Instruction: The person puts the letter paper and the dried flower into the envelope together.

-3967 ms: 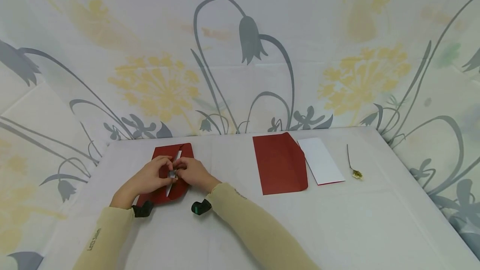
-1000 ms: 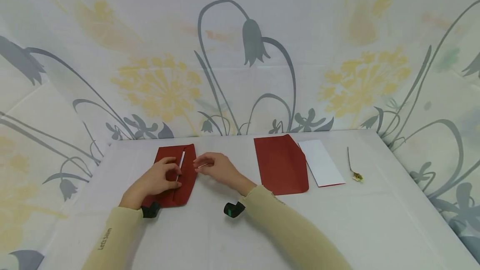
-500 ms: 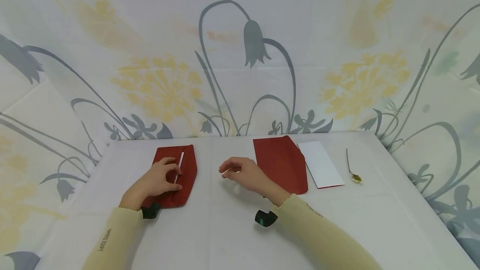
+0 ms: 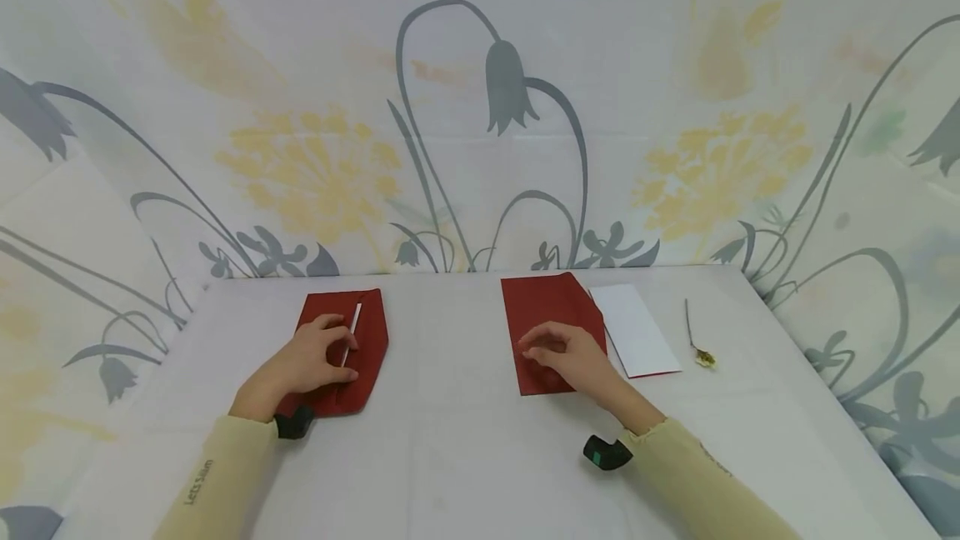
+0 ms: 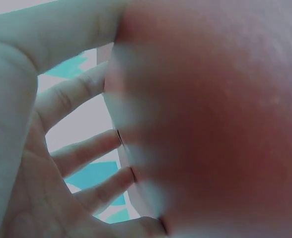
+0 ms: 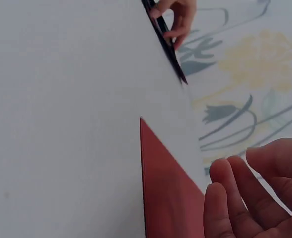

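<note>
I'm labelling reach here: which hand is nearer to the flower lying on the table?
Right. The right hand is over one red envelope, left of the flower; the left hand is much farther left, on the other envelope.

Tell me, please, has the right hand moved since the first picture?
Yes, rightward: in the head view, the right hand has gone from the red envelope under the left hand to over the unmoved second red envelope.

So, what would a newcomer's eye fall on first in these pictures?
Probably the red envelope at the left of the table, with the left hand on it. Then the second red envelope, right of centre under the right hand, and the big grey flower on the backdrop.
</note>
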`<action>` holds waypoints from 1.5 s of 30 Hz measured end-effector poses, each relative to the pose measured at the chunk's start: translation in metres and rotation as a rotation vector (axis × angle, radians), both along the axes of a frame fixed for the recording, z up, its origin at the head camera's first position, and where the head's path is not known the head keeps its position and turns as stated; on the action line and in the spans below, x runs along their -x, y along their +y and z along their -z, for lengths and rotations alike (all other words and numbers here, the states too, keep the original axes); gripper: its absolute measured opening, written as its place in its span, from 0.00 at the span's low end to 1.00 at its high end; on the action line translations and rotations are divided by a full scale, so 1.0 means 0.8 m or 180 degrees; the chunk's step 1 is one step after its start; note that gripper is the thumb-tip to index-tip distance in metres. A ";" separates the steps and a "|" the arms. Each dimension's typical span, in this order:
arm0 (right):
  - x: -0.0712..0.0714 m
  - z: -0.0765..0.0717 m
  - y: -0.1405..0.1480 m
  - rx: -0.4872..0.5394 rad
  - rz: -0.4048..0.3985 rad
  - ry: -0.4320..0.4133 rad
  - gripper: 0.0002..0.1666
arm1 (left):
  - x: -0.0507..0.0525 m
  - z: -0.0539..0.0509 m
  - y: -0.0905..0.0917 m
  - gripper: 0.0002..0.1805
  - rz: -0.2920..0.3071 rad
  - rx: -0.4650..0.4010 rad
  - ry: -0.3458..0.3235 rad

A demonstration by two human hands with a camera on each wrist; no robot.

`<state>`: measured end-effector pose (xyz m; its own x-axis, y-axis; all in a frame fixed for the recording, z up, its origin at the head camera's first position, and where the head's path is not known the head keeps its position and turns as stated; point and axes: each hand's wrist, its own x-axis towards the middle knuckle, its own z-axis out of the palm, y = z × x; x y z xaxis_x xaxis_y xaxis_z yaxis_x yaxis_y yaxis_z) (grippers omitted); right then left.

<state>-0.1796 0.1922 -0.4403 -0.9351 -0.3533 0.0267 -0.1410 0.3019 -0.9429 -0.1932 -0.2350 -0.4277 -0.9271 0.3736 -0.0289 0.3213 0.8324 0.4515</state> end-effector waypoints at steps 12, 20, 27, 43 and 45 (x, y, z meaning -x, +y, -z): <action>-0.001 0.013 0.052 -0.0748 0.0770 0.0375 0.13 | 0.000 0.001 0.003 0.17 -0.0032 0.0046 -0.0029; 0.001 0.013 0.049 -0.0919 0.0799 0.0311 0.17 | 0.000 -0.002 0.007 0.18 -0.0055 0.0095 -0.0076; 0.000 0.015 0.050 -0.1009 0.0795 0.0175 0.19 | -0.002 -0.003 0.012 0.28 -0.0102 0.0304 -0.0077; 0.000 0.010 0.049 -0.0911 0.0871 0.0019 0.18 | -0.013 -0.039 0.059 0.04 -0.0274 -0.0136 0.0823; 0.001 0.009 0.049 -0.0888 0.0936 -0.0012 0.17 | -0.014 -0.043 0.073 0.05 -0.0232 -0.0237 0.0802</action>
<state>-0.1801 0.2317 -0.4473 -0.9973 -0.0638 -0.0361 -0.0071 0.5733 -0.8193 -0.1823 -0.1769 -0.3932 -0.9262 0.2979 0.2311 0.3716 0.8250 0.4258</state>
